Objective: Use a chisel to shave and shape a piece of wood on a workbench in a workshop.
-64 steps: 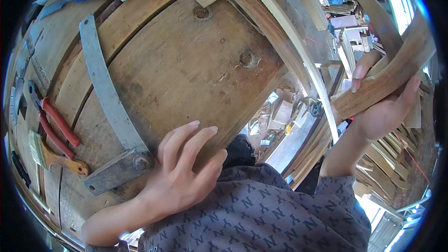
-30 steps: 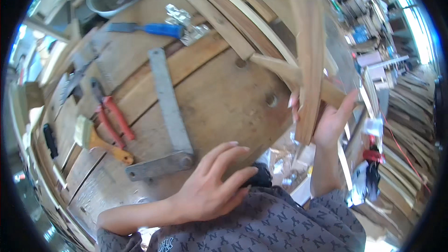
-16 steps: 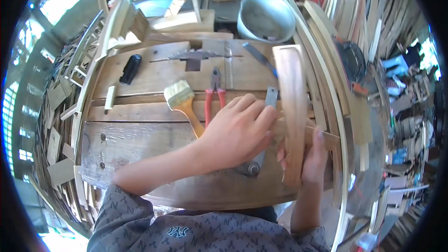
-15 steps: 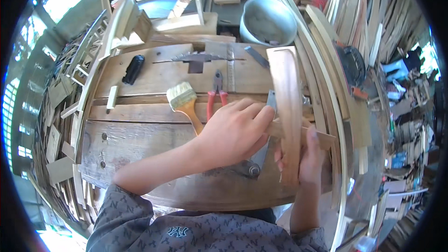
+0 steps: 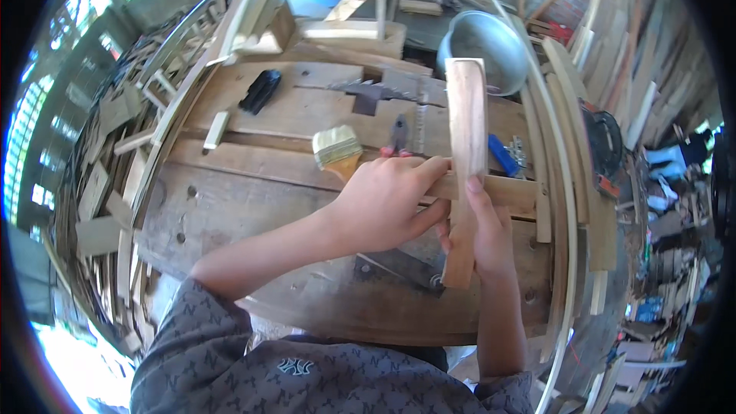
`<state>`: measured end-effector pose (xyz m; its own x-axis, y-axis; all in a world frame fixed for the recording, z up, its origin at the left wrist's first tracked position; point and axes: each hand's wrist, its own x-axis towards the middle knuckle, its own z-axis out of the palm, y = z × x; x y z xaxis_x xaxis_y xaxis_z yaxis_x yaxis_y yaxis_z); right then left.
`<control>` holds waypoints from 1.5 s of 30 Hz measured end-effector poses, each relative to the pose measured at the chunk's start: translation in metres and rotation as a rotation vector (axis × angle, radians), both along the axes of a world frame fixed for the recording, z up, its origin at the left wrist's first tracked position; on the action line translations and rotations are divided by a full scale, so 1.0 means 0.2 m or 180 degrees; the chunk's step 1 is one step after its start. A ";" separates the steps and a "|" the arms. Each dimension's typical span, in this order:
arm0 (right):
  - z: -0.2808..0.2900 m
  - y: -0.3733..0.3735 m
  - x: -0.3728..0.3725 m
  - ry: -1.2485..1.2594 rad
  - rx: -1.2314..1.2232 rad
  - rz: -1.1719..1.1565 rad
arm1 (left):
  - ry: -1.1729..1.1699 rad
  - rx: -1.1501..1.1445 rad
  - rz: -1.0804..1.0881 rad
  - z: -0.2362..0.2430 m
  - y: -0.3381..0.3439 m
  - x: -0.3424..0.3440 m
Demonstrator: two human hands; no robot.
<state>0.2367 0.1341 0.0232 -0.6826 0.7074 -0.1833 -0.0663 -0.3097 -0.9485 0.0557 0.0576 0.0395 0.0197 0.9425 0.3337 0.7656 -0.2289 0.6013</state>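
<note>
Over the worn wooden bench (image 5: 230, 199), my right hand (image 5: 491, 238) grips an upright-pointing strip of wood (image 5: 465, 107) crossed by a shorter horizontal piece (image 5: 512, 195), its thumb pressed where they cross. My left hand (image 5: 387, 203) is closed on the horizontal piece's left end. Beneath and behind my hands lie a paintbrush (image 5: 334, 148) with cream bristles, red-handled pliers (image 5: 399, 134) partly hidden, a blue-handled chisel (image 5: 503, 155) partly covered by the upright strip, and a flat grey metal bar (image 5: 395, 270) with a bolt.
A black object (image 5: 259, 92), a light wooden block (image 5: 216, 129) and a saw blade (image 5: 376, 86) lie on the bench. A grey metal pot (image 5: 494, 61) stands at the back. Long boards (image 5: 558, 207) line the right edge, beside a black-and-orange tool (image 5: 602, 146). Scrap wood (image 5: 103, 238) is piled left.
My left hand has risen from the bench to the crossed pieces. My right hand has swung inward over the bench with the wood, the long strip now pointing forward. The view has shifted.
</note>
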 end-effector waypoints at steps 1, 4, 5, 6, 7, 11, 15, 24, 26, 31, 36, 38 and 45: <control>0.00 0.00 -0.02 -0.0118 0.0087 0.0072 | -0.0001 -0.0039 0.0113 -0.01 -0.01 -0.01; -0.01 -0.01 -0.11 0.0096 0.0545 0.0301 | -0.0359 0.0237 0.0111 -0.08 -0.02 -0.03; -0.02 -0.01 -0.13 0.0101 0.0513 0.0376 | -0.0358 0.0211 0.0189 -0.09 -0.04 -0.04; -0.02 -0.01 -0.15 -0.0140 0.0526 0.0486 | -0.0403 0.0252 0.0269 -0.10 -0.06 -0.06; -0.01 -0.02 -0.16 -0.0383 0.0556 0.0566 | -0.0447 0.0306 0.0317 -0.11 -0.07 -0.07; -0.02 -0.03 -0.14 -0.0093 0.0732 0.0947 | -0.0433 0.0207 0.0532 -0.14 -0.15 -0.14; -0.10 0.05 -0.08 0.0376 0.1263 0.0631 | -0.0496 0.0024 0.1078 -0.16 -0.13 -0.30; -0.21 0.26 0.08 0.0212 0.1805 -0.0467 | -0.4311 -0.0859 0.0119 -0.24 -0.05 -0.57; -0.20 0.22 0.06 0.0023 0.2225 -0.0606 | -0.4189 -0.1029 0.0020 -0.24 -0.05 -0.58; -0.16 0.26 0.07 -0.0156 0.3496 -0.1330 | -0.2186 -0.1889 -0.0039 -0.17 0.01 -0.53; 0.12 0.15 -0.20 -0.1387 0.6444 -0.0758 | -0.2237 -0.3009 -0.0730 -0.07 0.01 -0.49; 0.09 0.15 -0.31 -0.1228 0.7078 -0.0385 | -0.2292 -0.3180 -0.0960 -0.04 0.03 -0.47; -0.09 0.41 -0.44 -0.0635 0.6991 0.0224 | -0.1932 -0.3106 -0.0910 -0.01 0.02 -0.43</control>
<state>0.1489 0.2152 0.0057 -0.7881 -0.1829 0.5878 0.0080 0.9517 0.3068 -0.0307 0.0620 0.0380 0.3574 0.7908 -0.4969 0.2901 0.4117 0.8639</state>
